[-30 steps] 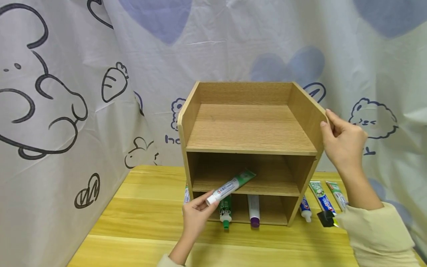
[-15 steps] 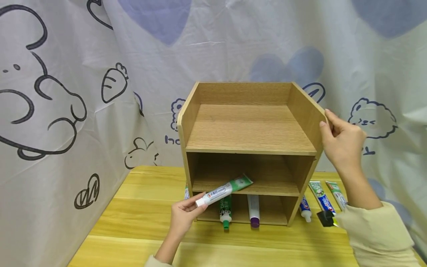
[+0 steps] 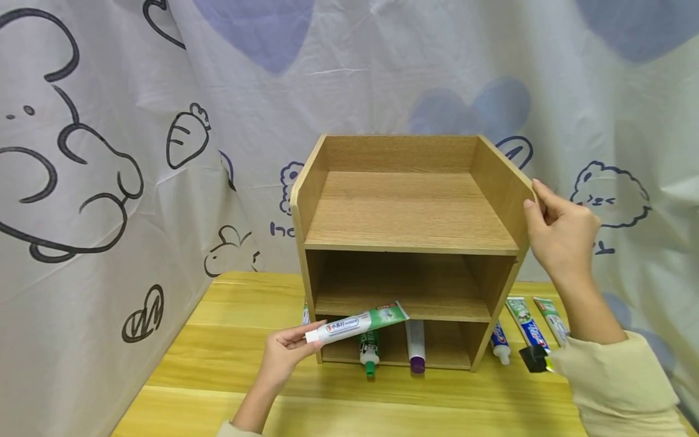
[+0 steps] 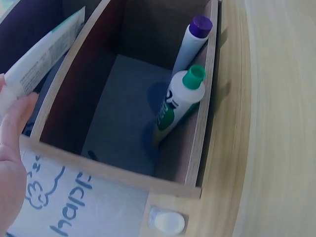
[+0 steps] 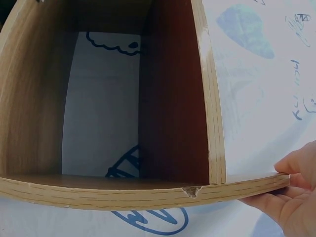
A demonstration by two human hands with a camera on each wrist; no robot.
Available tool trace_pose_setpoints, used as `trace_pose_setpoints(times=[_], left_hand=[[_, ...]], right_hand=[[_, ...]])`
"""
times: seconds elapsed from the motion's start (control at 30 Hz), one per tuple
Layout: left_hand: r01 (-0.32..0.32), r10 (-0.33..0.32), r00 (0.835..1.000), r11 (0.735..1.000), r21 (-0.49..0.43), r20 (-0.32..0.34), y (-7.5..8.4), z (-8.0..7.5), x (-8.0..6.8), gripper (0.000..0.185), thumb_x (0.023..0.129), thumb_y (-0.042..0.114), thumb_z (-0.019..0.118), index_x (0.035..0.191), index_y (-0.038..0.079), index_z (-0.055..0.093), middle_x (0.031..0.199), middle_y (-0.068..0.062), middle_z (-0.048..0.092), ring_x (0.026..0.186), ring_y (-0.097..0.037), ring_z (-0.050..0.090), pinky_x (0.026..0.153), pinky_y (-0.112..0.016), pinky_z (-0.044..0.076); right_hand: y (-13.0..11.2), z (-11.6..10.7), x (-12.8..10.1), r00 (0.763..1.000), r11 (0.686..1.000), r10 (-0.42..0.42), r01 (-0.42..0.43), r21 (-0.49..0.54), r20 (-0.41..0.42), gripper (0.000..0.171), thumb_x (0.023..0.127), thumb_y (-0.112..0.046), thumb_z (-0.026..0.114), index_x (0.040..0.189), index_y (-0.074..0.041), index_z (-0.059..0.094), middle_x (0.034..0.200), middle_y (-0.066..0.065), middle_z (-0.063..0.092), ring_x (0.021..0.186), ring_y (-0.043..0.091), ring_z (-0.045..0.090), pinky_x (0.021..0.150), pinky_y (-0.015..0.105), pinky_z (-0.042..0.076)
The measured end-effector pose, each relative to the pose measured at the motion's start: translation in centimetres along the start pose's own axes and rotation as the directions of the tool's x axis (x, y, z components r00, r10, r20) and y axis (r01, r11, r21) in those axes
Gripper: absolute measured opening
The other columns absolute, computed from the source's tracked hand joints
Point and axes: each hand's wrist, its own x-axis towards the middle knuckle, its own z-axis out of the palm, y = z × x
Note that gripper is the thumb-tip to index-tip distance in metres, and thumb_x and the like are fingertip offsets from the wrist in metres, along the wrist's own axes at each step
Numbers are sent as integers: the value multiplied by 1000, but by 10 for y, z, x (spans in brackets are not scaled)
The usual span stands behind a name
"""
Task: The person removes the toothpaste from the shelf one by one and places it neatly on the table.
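Note:
A wooden shelf unit [image 3: 409,212] with three tiers stands on the yellow table [image 3: 229,364]. My left hand [image 3: 284,355] pinches the cap end of a white and green toothpaste tube [image 3: 357,323] in front of the shelf's lower left, its tail pointing toward the middle tier; the same toothpaste tube [image 4: 44,52] shows in the left wrist view. My right hand [image 3: 557,233] grips the shelf's upper right side panel [image 5: 148,190]. A green-capped tube [image 3: 369,349] and a purple-capped tube [image 3: 416,346] lie in the bottom tier, and the left wrist view shows the green-capped tube [image 4: 177,101] and purple-capped tube [image 4: 193,42] too.
Three more toothpaste tubes [image 3: 526,328] and a small black object [image 3: 535,358] lie on the table right of the shelf. Another tube [image 3: 306,315] lies partly hidden at the shelf's left. A printed cloth backdrop [image 3: 109,152] hangs behind and at the left.
My left hand has drawn the white and green tube out of the middle tier, down and to the left. The right hand has stayed on the side panel.

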Motion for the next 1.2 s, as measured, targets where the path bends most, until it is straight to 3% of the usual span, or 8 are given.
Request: trace_pose_setpoints(times=[0.13, 0.33, 0.5, 0.57, 0.67, 0.77, 0.93, 1.2], left_hand=[[-48, 51, 993, 998, -28, 106, 0, -13, -2, 32, 76, -7, 66, 104, 10, 71, 97, 14, 70, 87, -6, 67, 75, -20, 54], [-118, 134, 970, 989, -88, 205, 1, -32, -4, 42, 79, -12, 60, 102, 21, 72, 101, 12, 70, 90, -5, 66, 75, -21, 54], [-125, 142, 961, 989, -84, 239, 4, -46, -7, 43, 80, -13, 59, 105, 19, 71, 103, 10, 70, 91, -6, 66, 77, -21, 54], [-126, 139, 960, 990, -69, 243, 5, -52, -9, 42, 80, -14, 58, 107, 16, 70, 104, 10, 70, 90, -6, 67, 77, -21, 54], [-113, 119, 963, 993, -40, 243, 6, -59, -11, 40, 80, -13, 58, 108, 14, 70, 103, 12, 69, 89, -6, 66, 76, -20, 54], [-94, 97, 966, 995, -24, 240, 7, -67, -13, 39, 81, -12, 58, 108, 13, 70, 103, 13, 69, 90, -5, 66, 76, -20, 54], [-72, 71, 969, 997, -5, 238, 7, -81, -17, 41, 80, -11, 59, 107, 18, 70, 103, 13, 69, 89, -5, 66, 75, -20, 54], [-36, 33, 972, 999, 7, 231, 1, -103, -24, 42, 81, -13, 57, 106, 19, 71, 103, 11, 70, 90, -5, 66, 76, -20, 54]], right_hand=[[0, 1, 0, 1000, 1000, -3, 3, 6, 1, 34, 90, -10, 54, 125, -9, 56, 119, 20, 59, 101, 38, 61, 60, -5, 36], [0, 0, -1, 1000, 1000, -17, 17, 2, -10, 34, 90, -10, 55, 124, -8, 57, 118, 20, 60, 99, 37, 62, 60, -6, 35], [0, 0, -2, 999, 1000, -24, 24, -11, -27, 34, 89, -11, 56, 123, -9, 58, 116, 19, 61, 78, -9, 59, 57, -7, 34], [0, 0, -1, 999, 1000, -25, 24, -14, -28, 33, 89, -11, 56, 122, -9, 59, 116, 18, 62, 76, -14, 55, 58, -7, 35], [-1, 0, -1, 1000, 1000, -23, 23, -6, -18, 34, 90, -10, 56, 123, -8, 58, 117, 19, 61, 92, 10, 66, 60, -6, 35], [-2, 0, -2, 1000, 1000, -26, 26, 3, -10, 34, 90, -8, 55, 124, -6, 57, 118, 20, 60, 100, 35, 62, 60, -6, 34], [-2, 1, -2, 999, 999, -35, 34, -17, -28, 33, 89, -9, 56, 122, -6, 59, 115, 20, 62, 92, 23, 67, 58, -7, 33], [-1, 1, -2, 999, 999, -38, 38, -10, -27, 33, 89, -9, 55, 123, -6, 58, 116, 20, 61, 95, 38, 63, 58, -8, 33]])
